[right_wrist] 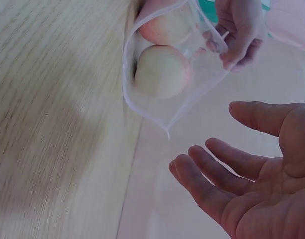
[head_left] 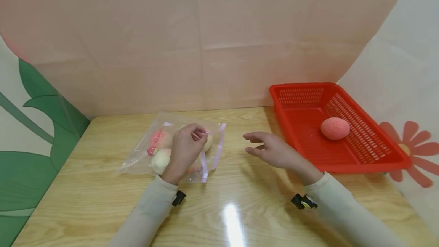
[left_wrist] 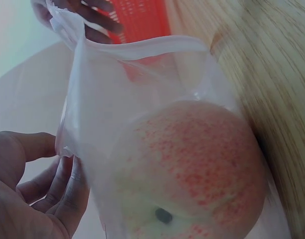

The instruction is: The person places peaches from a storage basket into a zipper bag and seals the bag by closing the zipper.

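A clear zip bag with a pale purple strip along its mouth lies on the wooden table. Inside are several round, peach-like fruits, one pale and one speckled red with a dark stem. A small pink strawberry shape shows at the bag's left side. My left hand pinches the upper edge of the bag's mouth between thumb and finger, lifting it so the mouth gapes. My right hand hovers right of the mouth, fingers spread and slightly bent, touching nothing.
A red plastic basket with slotted walls stands at the right of the table. One pink, egg-shaped thing lies in it. A beige sheet hangs behind the table's back edge.
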{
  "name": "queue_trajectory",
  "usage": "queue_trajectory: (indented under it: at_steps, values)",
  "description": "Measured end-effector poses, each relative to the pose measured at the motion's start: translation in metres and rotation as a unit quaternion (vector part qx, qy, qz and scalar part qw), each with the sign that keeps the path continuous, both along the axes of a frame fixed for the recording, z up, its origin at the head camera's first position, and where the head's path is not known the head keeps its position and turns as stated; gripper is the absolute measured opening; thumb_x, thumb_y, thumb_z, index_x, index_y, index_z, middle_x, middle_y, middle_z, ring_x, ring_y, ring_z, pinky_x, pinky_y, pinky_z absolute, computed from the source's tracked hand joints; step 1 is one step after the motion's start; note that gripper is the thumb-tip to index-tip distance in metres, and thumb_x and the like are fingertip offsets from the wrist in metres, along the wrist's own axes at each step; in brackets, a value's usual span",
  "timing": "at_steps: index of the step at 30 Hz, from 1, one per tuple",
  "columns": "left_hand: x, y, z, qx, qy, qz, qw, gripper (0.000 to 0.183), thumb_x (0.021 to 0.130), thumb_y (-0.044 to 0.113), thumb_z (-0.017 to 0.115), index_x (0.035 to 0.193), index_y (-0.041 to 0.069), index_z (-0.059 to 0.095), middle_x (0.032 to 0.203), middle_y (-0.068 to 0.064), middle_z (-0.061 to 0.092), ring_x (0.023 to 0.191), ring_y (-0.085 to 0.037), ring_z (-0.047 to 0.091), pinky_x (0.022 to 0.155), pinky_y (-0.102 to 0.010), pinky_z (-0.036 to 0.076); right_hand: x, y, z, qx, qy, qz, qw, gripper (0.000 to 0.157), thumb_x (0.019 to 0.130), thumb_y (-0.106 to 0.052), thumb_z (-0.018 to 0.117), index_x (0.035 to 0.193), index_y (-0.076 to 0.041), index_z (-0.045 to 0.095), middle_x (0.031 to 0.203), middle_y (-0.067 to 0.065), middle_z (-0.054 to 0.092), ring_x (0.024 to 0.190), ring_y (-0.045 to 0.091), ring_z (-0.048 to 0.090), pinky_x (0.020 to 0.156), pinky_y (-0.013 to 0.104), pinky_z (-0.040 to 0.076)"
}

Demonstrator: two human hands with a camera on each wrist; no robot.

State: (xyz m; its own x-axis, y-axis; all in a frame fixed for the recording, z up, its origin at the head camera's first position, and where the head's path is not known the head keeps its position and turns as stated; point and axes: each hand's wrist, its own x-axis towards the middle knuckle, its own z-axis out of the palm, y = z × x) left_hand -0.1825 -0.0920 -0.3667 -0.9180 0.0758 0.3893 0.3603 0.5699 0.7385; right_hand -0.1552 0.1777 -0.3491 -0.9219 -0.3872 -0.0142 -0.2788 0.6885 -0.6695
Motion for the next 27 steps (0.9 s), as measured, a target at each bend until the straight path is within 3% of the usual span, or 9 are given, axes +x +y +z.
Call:
queue_trajectory:
  at_steps: [18,27]
  values:
    - [0.002,0.002,-0.003,0.006,0.010,-0.008,0.9999,0.006,0.087,0.013,0.074,0.088,0.009,0.071,0.080,-0.003,0.070,0.070,-0.015,0.065,0.065,-0.029,0.057,0.012,0.003,-0.010,-0.039,-0.009,0.017,0.999,0.043,0.098,-0.022,0.063,0.136,-0.002,0.057,0.138,0.024,0.058,0.127,0.043,0.056,0.097,0.048,0.055]
    - [-0.001,0.003,-0.005,0.006,-0.011,-0.002,0.9999,0.004,0.086,0.012,0.075,0.088,0.010,0.071,0.080,-0.003,0.070,0.071,-0.014,0.065,0.065,-0.029,0.057,0.018,0.001,-0.020,-0.039,-0.047,0.017,0.998,0.043,0.099,-0.025,0.062,0.136,-0.004,0.057,0.140,0.021,0.057,0.129,0.042,0.055,0.098,0.049,0.054]
